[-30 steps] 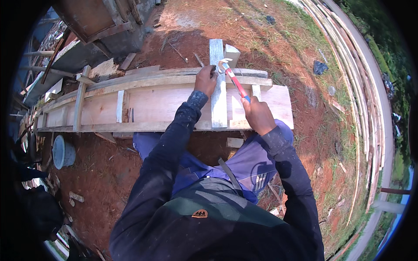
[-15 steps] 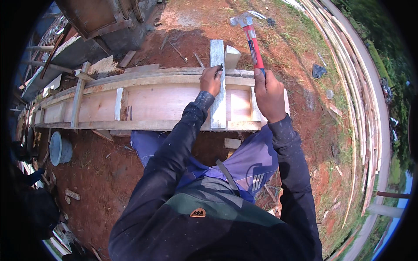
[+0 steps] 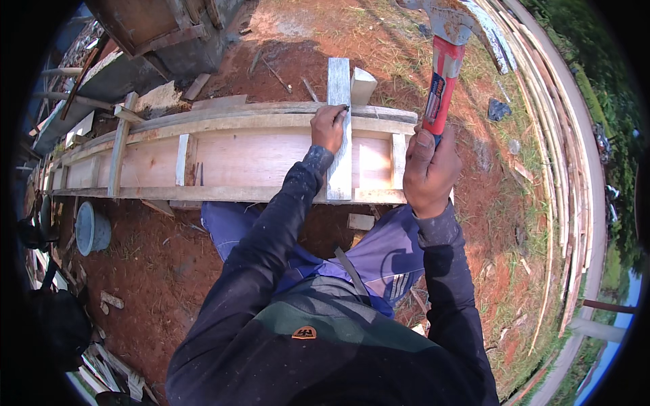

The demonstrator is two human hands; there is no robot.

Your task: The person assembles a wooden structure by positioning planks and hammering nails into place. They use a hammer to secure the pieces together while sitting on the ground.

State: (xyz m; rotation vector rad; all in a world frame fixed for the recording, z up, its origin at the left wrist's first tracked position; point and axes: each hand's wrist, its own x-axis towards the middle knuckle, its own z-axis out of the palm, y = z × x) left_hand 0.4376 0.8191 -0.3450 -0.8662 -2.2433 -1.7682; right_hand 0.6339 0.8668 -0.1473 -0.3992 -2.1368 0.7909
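Swinging higher than half a second ago, the right hand (image 3: pixel 429 170) grips the red-handled hammer (image 3: pixel 441 68), head now near the top edge. The left hand (image 3: pixel 329 127) still pinches a nail (image 3: pixel 344 108) against the upright slat (image 3: pixel 339 128) across the wooden formwork (image 3: pixel 237 159).

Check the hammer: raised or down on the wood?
Raised. The right hand holds the hammer high above the wooden slat, its head clear of it.

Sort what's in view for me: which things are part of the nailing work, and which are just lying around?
In use:
right hand raising red-handled claw hammer
left hand holding a nail on grey wooden cross-batten
long pale plywood trough form

Lying about:
blue-grey round bucket
small wood offcut
stacked bamboo poles
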